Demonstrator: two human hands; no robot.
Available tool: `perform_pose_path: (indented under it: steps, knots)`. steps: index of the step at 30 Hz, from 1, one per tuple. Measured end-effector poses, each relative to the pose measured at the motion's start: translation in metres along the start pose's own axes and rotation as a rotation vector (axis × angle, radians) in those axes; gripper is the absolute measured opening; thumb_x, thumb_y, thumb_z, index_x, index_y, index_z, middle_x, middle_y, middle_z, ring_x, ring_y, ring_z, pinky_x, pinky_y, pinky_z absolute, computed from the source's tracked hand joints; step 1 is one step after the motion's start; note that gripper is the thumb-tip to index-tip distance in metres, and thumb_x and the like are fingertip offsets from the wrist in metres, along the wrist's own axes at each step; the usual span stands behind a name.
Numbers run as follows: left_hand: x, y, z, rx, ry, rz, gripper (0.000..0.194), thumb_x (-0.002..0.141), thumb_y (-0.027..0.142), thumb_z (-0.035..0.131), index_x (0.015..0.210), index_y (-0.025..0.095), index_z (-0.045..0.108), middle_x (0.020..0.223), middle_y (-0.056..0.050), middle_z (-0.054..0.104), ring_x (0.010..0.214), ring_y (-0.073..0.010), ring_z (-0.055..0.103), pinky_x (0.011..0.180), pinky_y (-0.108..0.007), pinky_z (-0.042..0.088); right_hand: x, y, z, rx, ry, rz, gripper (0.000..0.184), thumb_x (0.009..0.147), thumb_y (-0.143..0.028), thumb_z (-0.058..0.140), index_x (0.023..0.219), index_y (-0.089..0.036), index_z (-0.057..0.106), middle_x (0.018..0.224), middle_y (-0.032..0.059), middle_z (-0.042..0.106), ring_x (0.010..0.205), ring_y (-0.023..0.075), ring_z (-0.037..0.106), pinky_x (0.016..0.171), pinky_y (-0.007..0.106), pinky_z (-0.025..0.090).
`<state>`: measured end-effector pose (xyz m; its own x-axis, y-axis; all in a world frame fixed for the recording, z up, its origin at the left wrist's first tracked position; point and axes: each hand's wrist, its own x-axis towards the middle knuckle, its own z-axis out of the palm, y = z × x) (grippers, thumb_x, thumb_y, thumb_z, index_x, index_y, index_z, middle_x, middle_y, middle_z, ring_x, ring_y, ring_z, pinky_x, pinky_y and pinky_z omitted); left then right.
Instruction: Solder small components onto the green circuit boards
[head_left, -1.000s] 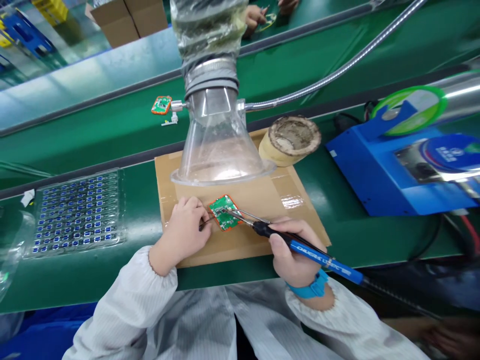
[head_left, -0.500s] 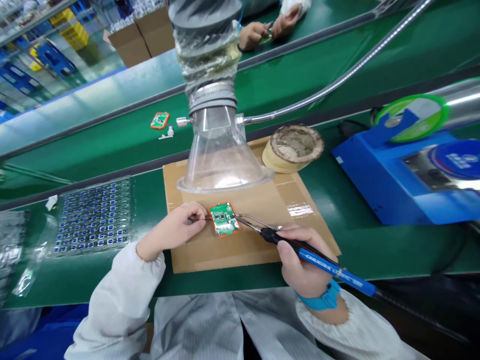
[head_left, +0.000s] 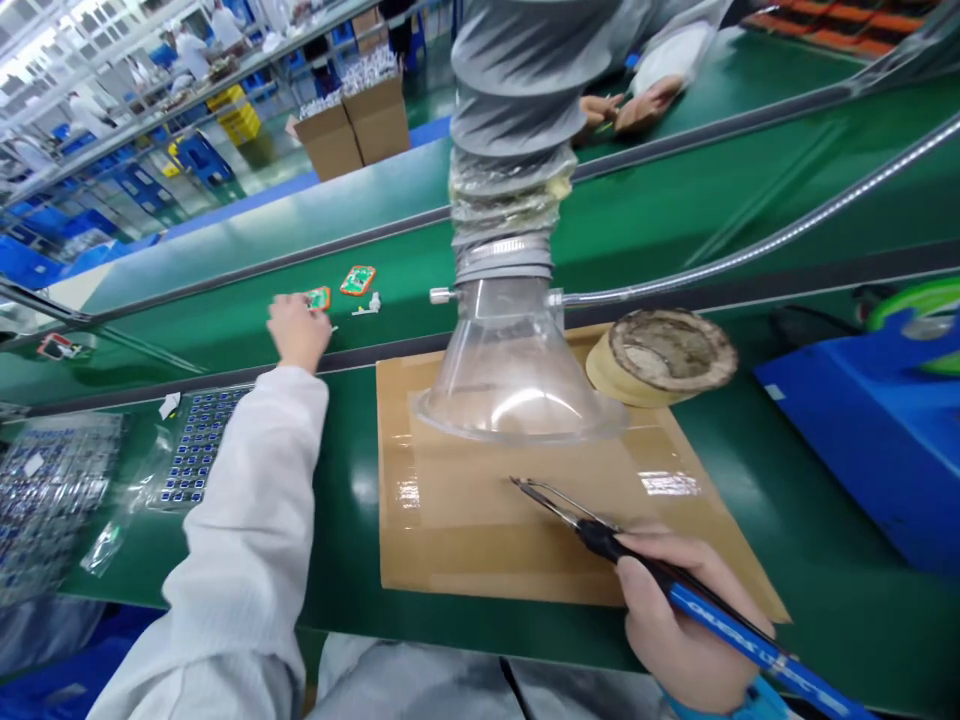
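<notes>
My left hand (head_left: 298, 332), smeared by motion, reaches over the green conveyor belt at the left. Its fingers are at a small green circuit board (head_left: 320, 298) with an orange edge and hide part of it; they appear closed on it. Beside it lies another orange-edged circuit board (head_left: 358, 281), with a small white connector (head_left: 367, 305) just below. My right hand (head_left: 686, 620) is wrapped round a soldering iron (head_left: 600, 540) with a blue handle and a thin metal tube along its tip. The tip is above the cardboard sheet (head_left: 480, 560), touching no board.
A clear fume hood (head_left: 517, 385) on a grey duct hangs over the cardboard. Behind it stand a round, stained pot (head_left: 660, 365) and a bent metal hose. A blue machine (head_left: 862, 420) is at right. Trays of parts (head_left: 199, 445) lie left. A co-worker's hands (head_left: 637, 108) are across the belt.
My left hand has moved from the cardboard up and left to the belt, with the circuit board. My right hand still holds the soldering iron over the cardboard. The view has shifted.
</notes>
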<state>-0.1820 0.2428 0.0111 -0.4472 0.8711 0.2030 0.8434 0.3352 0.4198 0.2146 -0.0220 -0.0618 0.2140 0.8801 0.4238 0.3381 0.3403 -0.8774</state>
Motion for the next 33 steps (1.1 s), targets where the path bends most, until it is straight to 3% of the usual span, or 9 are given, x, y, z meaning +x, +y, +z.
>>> perform_pose_path:
  steps: [3,7,10,13,19,23,27,30,33]
  knots:
    - [0.008,0.03,0.053,0.119,-0.081,0.141,0.035,0.095,0.037,0.054,0.12,0.013,0.06,0.131,-0.023,0.06,0.127,-0.037,0.051,0.105,-0.049,0.04,0.001,0.0,0.002,-0.049,-0.017,-0.023,0.007,0.084,-0.02,0.072,0.09,-0.022,0.07,0.086,0.0039,0.071,0.076,0.0202,0.07,0.067,0.03,0.055]
    - [0.025,0.056,0.086,0.124,-0.083,-0.007,0.039,0.096,0.037,0.054,0.122,0.007,0.057,0.128,-0.029,0.061,0.123,-0.0395,0.053,0.098,-0.048,0.041,0.004,-0.001,0.004,-0.09,-0.02,-0.036,0.005,0.084,-0.022,0.072,0.089,-0.022,0.069,0.085,0.0044,0.071,0.073,0.0202,0.07,0.065,0.03,0.055]
    - [0.032,0.051,0.068,0.116,-0.165,-0.003,0.02,0.09,0.018,0.055,0.106,0.01,0.064,0.11,-0.024,0.069,0.106,-0.0344,0.062,0.09,-0.042,0.043,0.005,-0.003,0.004,-0.075,0.005,-0.037,0.005,0.084,-0.022,0.072,0.089,-0.022,0.07,0.085,0.0047,0.071,0.072,0.0201,0.07,0.063,0.03,0.054]
    - [0.01,0.035,0.033,0.098,-0.195,0.071,0.007,0.082,0.011,0.057,0.079,0.016,0.061,0.086,-0.013,0.068,0.087,-0.0255,0.063,0.08,-0.035,0.042,0.003,-0.005,0.002,-0.038,-0.006,-0.042,0.005,0.084,-0.021,0.072,0.089,-0.022,0.07,0.087,0.005,0.071,0.075,0.0209,0.071,0.067,0.031,0.056]
    - [-0.124,-0.005,-0.021,-0.075,-0.339,0.476,0.031,0.087,0.027,0.057,0.062,0.02,0.039,0.062,0.001,0.049,0.062,-0.0143,0.047,0.064,-0.028,0.035,-0.001,-0.005,-0.001,0.038,-0.015,-0.027,0.006,0.087,-0.024,0.072,0.092,-0.021,0.07,0.087,0.0051,0.072,0.076,0.0216,0.072,0.065,0.032,0.057]
    - [-0.202,-0.007,-0.02,-0.152,-0.485,0.776,0.031,0.092,0.021,0.047,0.062,0.021,0.042,0.074,-0.004,0.06,0.078,-0.0174,0.057,0.076,-0.031,0.045,0.0,-0.009,-0.001,-0.07,-0.039,0.0,0.011,0.087,-0.032,0.073,0.09,-0.021,0.071,0.083,0.0049,0.072,0.074,0.0216,0.071,0.067,0.033,0.056]
    - [-0.235,0.005,-0.01,-0.092,-0.545,1.038,0.027,0.093,0.016,0.048,0.069,0.02,0.057,0.083,-0.009,0.068,0.096,-0.0213,0.061,0.089,-0.035,0.047,0.001,-0.015,0.005,-0.148,-0.061,0.098,0.025,0.089,-0.043,0.073,0.099,-0.02,0.072,0.08,0.0062,0.076,0.076,0.0248,0.074,0.073,0.036,0.056]
    - [-0.246,0.007,-0.01,0.031,-0.497,1.1,0.024,0.098,0.025,0.051,0.078,0.019,0.064,0.085,-0.01,0.07,0.098,-0.024,0.06,0.087,-0.039,0.045,-0.001,-0.017,0.013,-0.103,-0.224,0.072,0.036,0.092,-0.047,0.067,0.116,-0.02,0.068,0.088,0.0071,0.079,0.091,0.0278,0.076,0.082,0.039,0.058]
    - [-0.259,0.006,-0.013,0.141,-0.431,1.031,0.027,0.1,0.033,0.051,0.081,0.018,0.064,0.084,-0.01,0.069,0.091,-0.0244,0.059,0.084,-0.041,0.042,-0.007,-0.014,0.023,-0.074,-0.44,-0.066,0.036,0.096,-0.046,0.061,0.123,-0.023,0.064,0.101,0.0065,0.08,0.096,0.0269,0.076,0.079,0.037,0.059]
